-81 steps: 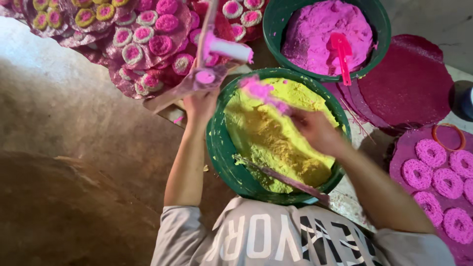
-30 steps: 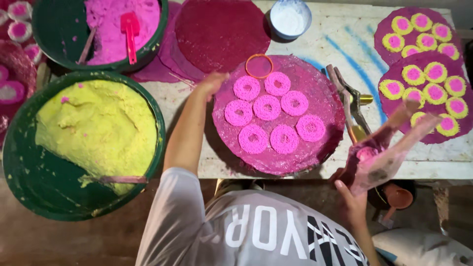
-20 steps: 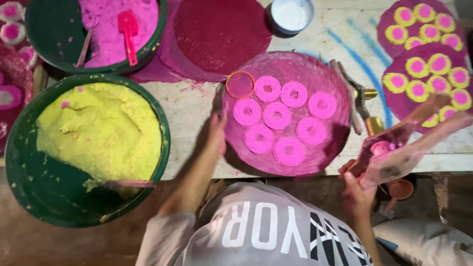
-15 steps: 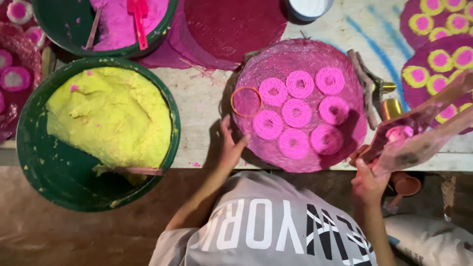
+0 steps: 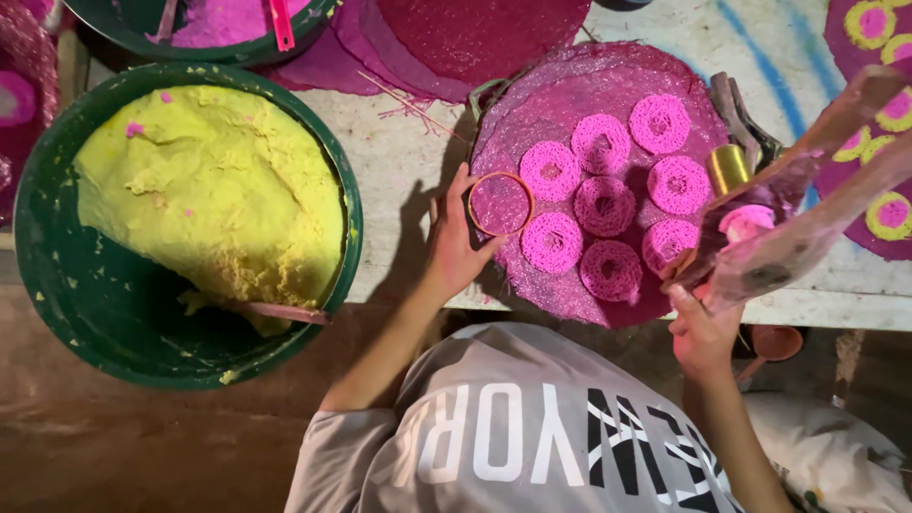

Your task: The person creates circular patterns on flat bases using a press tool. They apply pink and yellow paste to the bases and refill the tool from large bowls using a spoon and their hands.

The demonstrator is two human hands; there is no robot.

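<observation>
Glossy green plastic tub (image 5: 347,204), grainy matt yellow dough (image 5: 209,190), rough woven pink mat (image 5: 570,85)

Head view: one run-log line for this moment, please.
left hand: holding orange ring on pink mat | right hand: gripping dough press | yellow dough tub: left of mat

Bare desk (image 5: 408,142) opens at nine o'clock of the round pink mat (image 5: 532,104), towards the green tub (image 5: 347,190). Pink rings (image 5: 608,204) crowd the mat's centre; at three o'clock, the stained piping bag (image 5: 788,228) blocks passage.
</observation>
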